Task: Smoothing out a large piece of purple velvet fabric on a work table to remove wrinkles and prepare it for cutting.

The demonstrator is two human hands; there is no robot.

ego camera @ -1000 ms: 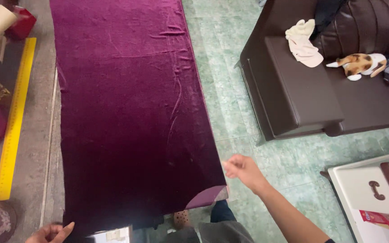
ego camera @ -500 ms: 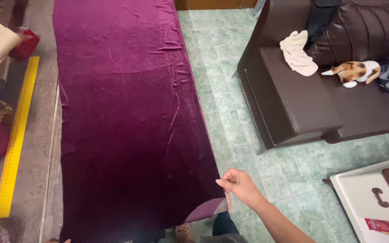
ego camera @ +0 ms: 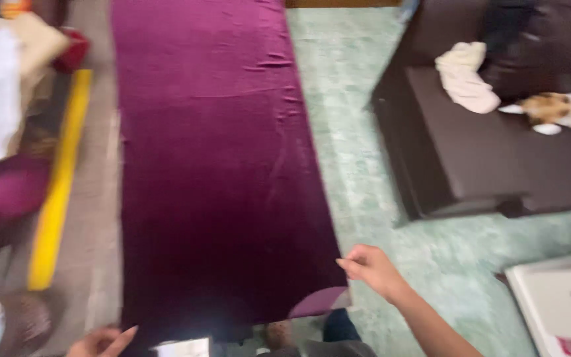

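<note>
A long strip of purple velvet fabric (ego camera: 219, 165) lies flat on the floor and runs away from me. My right hand (ego camera: 373, 270) pinches its near right corner, where the edge is folded over. My left hand (ego camera: 100, 341) shows only partly at the bottom edge, at the fabric's near left corner; its fingers are closed on that edge. The picture is blurred by motion.
A yellow measuring stick (ego camera: 61, 185) lies on the grey strip left of the fabric. A dark brown sofa (ego camera: 484, 165) stands at the right with a cream cloth (ego camera: 465, 78) and a calico cat (ego camera: 556, 109). A white tray (ego camera: 556, 311) sits bottom right. Bundles of cloth (ego camera: 1, 106) pile at the left.
The view has swung to the right and come closer. My right hand stays at the fabric's near right corner; my left hand is back in view at the near left corner.
</note>
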